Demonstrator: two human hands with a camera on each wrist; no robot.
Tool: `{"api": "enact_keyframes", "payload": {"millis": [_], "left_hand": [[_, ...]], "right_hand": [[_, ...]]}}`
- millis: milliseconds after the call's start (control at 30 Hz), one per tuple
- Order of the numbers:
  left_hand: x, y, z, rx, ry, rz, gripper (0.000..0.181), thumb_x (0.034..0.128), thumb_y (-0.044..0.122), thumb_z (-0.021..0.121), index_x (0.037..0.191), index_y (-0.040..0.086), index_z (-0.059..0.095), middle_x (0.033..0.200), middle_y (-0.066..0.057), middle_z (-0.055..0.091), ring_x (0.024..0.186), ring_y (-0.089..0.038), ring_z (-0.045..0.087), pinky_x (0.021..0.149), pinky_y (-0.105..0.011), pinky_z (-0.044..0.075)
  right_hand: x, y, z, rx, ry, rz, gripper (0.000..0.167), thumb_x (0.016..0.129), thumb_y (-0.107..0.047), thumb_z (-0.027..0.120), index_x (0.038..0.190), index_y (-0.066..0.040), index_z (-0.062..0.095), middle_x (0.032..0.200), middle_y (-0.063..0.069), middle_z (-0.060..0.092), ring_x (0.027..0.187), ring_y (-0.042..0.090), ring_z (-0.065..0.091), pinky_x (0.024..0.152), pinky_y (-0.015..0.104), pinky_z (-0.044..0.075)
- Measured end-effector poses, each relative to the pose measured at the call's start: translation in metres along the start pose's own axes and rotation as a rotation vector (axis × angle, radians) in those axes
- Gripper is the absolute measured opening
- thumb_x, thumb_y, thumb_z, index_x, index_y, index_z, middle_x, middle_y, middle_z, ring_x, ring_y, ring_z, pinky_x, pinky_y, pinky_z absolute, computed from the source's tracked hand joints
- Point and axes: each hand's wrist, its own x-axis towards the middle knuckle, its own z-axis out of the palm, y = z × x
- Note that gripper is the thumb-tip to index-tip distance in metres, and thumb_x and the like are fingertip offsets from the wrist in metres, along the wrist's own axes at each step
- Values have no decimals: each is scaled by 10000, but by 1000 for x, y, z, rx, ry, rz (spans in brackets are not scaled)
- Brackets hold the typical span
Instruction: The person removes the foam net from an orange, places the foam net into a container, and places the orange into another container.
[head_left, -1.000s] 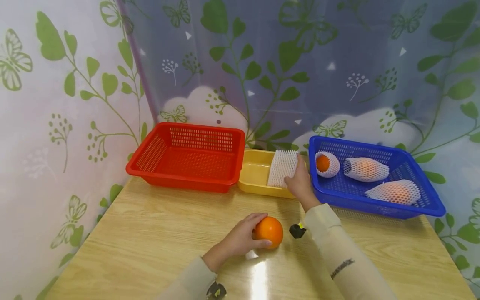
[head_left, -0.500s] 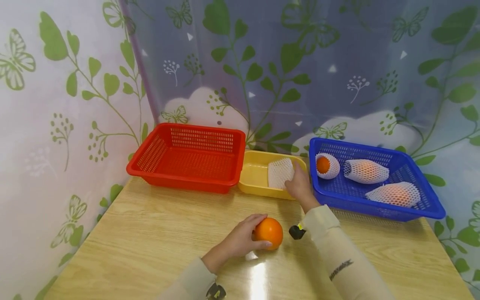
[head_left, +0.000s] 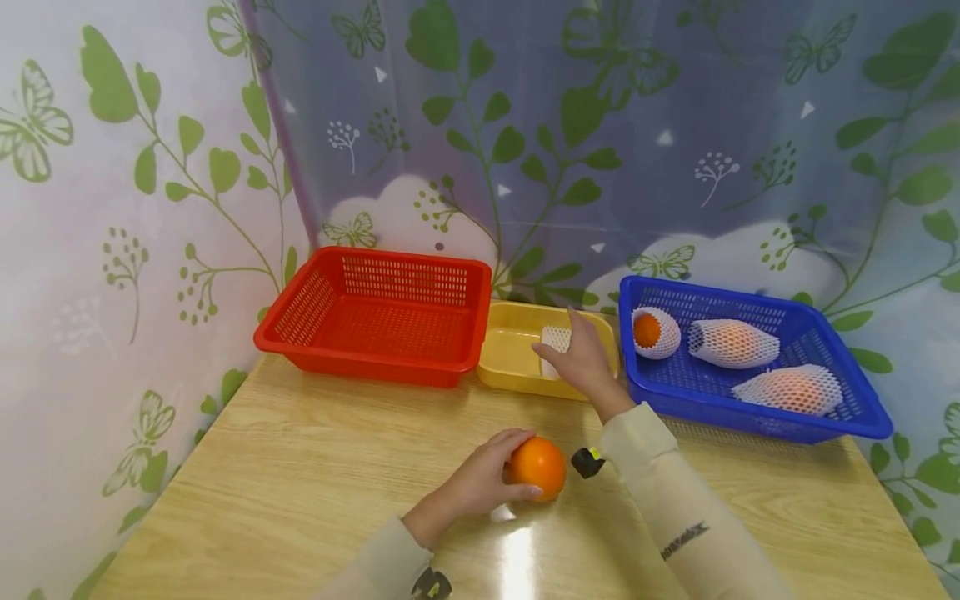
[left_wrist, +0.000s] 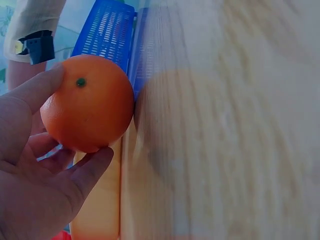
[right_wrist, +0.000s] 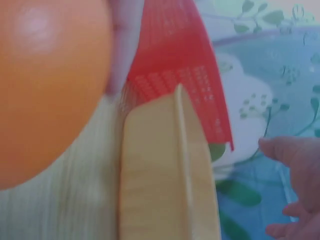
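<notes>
On the table, my left hand (head_left: pixel 483 477) grips an orange (head_left: pixel 542 469) from its left side, thumb in front and fingers behind. The left wrist view shows the orange's green stem spot, with the fingers (left_wrist: pixel 47 87) around the fruit. My right hand (head_left: pixel 583 357) hovers over the yellow tray (head_left: pixel 510 377), its fingers spread and holding nothing. Inside that tray lies a white foam net sleeve (head_left: pixel 555 337), partly hidden behind the right hand. From the right wrist view, the right hand (right_wrist: pixel 300 185) stands apart from the tray wall (right_wrist: pixel 155 165).
Left of the yellow tray stands a red basket (head_left: pixel 390 367). A blue basket (head_left: pixel 750 421) on the right holds several fruits in foam nets, among them a netted orange fruit (head_left: pixel 647 330). A patterned curtain (head_left: pixel 525 125) hangs behind the wooden table (head_left: pixel 300 467).
The right hand has let go of the foam net, which dropped from upright to lying in the yellow tray, and has shifted slightly left above it. The left hand keeps the orange in place.
</notes>
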Motion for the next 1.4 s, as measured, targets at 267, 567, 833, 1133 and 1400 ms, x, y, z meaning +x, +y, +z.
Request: {"api": "enact_keyframes", "payload": {"millis": [267,567,833,1133,1400], "left_hand": [[-5,-2,-2,17,-13,35,760,802,272,813,1437,83,441,1390,-64,451,1212,-221,504,1036,-412,423],[-9,-2,-3,6,-55,14,730,788,254,822,1390,106,437,1362,-57,474,1194,-208,508,1045,-412,414],[-11,-6,-17,-59,-152,12,678,779,289,828,1331,158,457,1252,27,562,1085,-101,541,966,-299,450],[-20,-6,-45,-47,-281,-12,692,782,312,803,1365,144,470,1261,36,563,1052,-99,557,927,-289,459],[-22,-4,-66,-148,-348,-38,680,797,254,764,1380,132,434,1302,-37,510,1041,-143,572,878,-273,492]], "right_hand": [[3,-28,19,-143,-80,-302,927,867,-490,684,1540,-62,213,1583,192,196,1451,393,159,1142,589,184],[11,-48,39,-313,-196,-440,842,919,-566,558,1520,-43,285,1578,144,252,1461,365,155,1173,517,163],[15,-54,50,-298,-288,-419,791,944,-564,505,1510,-46,313,1580,106,254,1468,350,135,1182,487,146],[14,-59,51,-323,-298,-392,792,938,-552,526,1506,-40,320,1583,105,246,1446,336,231,1176,453,196],[14,-60,51,-326,-309,-375,800,935,-555,535,1512,-50,307,1588,90,237,1412,310,319,1158,433,253]]}}
